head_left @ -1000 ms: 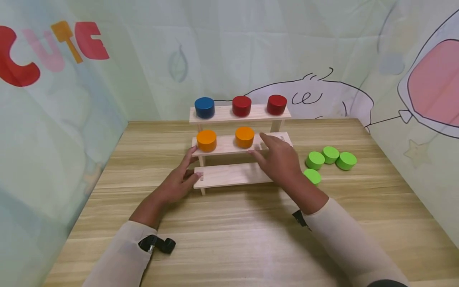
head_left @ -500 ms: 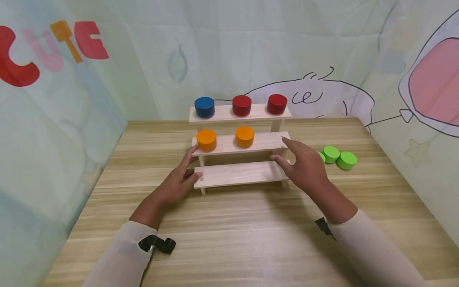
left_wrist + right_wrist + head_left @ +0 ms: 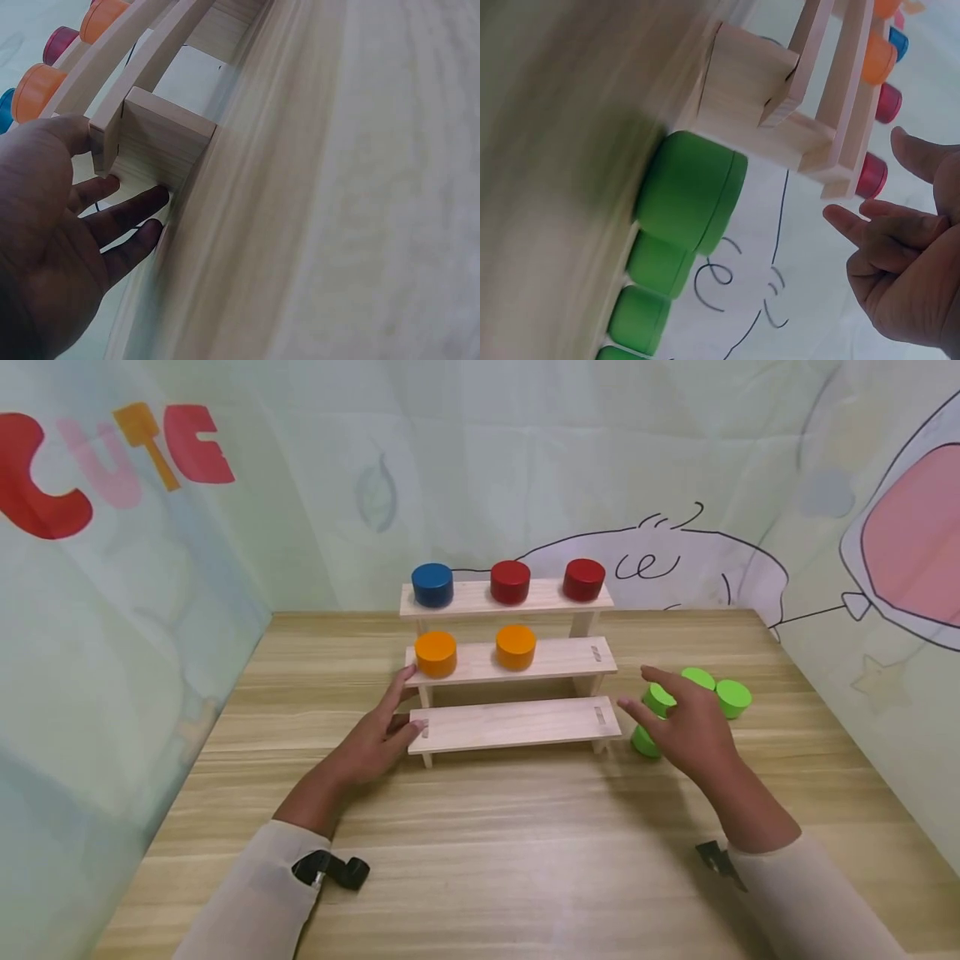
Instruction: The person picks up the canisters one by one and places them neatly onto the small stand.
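A three-step wooden stand [image 3: 517, 725] occupies the middle of the table in the head view. My left hand [image 3: 367, 742] rests against its left end. In the left wrist view the thumb touches the lowest shelf's corner, and the fingers extend along the side panel [image 3: 161, 139]. Several green cylinders [image 3: 733, 697] lie right of the stand; my right hand [image 3: 697, 731] hovers over them, partly covering them, thumb and index finger apart. Nothing is in it. The right wrist view has the green cylinders [image 3: 690, 191] in a row and some fingers bent.
The top shelf carries a blue cylinder [image 3: 432, 587] and two red cylinders [image 3: 510, 583]. Two orange cylinders [image 3: 436, 656] stand on the middle shelf. A printed cloth [image 3: 465, 468] hangs behind and beside the wooden table [image 3: 487, 860].
My right hand has moved right, from beside the right orange cylinder on the middle shelf to above the green cylinders. The left hand keeps its place at the stand.
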Available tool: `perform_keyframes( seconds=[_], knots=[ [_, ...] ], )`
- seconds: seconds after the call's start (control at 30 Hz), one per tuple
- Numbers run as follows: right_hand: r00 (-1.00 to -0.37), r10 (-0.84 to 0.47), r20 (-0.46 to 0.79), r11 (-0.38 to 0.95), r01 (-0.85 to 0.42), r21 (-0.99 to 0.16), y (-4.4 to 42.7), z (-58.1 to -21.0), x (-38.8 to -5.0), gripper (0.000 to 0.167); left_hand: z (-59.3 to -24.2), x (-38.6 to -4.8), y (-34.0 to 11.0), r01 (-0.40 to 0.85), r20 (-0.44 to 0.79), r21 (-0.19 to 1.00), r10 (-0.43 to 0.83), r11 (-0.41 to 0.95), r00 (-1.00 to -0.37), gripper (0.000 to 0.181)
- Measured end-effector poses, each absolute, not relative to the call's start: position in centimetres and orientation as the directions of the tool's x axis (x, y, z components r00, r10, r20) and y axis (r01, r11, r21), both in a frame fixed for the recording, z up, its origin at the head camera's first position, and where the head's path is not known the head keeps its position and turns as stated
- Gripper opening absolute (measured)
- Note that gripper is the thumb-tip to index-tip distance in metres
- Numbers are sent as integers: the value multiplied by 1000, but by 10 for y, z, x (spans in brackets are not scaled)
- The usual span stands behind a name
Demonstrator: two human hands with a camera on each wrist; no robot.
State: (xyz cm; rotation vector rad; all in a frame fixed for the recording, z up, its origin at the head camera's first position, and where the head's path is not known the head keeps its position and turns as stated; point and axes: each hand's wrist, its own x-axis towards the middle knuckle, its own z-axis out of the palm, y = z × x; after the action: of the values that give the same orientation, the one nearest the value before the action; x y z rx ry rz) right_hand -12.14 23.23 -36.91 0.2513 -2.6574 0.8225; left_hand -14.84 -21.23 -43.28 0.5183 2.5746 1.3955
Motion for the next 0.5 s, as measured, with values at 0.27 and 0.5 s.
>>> perform_keyframes(
  seconds=[0.27,0.5],
  knots=[
    [-958,-57,282,753,-227,-617,250,-375,-119,58,-434,-150,-212,232,24,832,385,503,-923,84],
    [-968,-84,236,692,-227,-685,262,-381,-123,45,-434,-149,-213,219,18,837,376,501,-927,83]
  ],
)
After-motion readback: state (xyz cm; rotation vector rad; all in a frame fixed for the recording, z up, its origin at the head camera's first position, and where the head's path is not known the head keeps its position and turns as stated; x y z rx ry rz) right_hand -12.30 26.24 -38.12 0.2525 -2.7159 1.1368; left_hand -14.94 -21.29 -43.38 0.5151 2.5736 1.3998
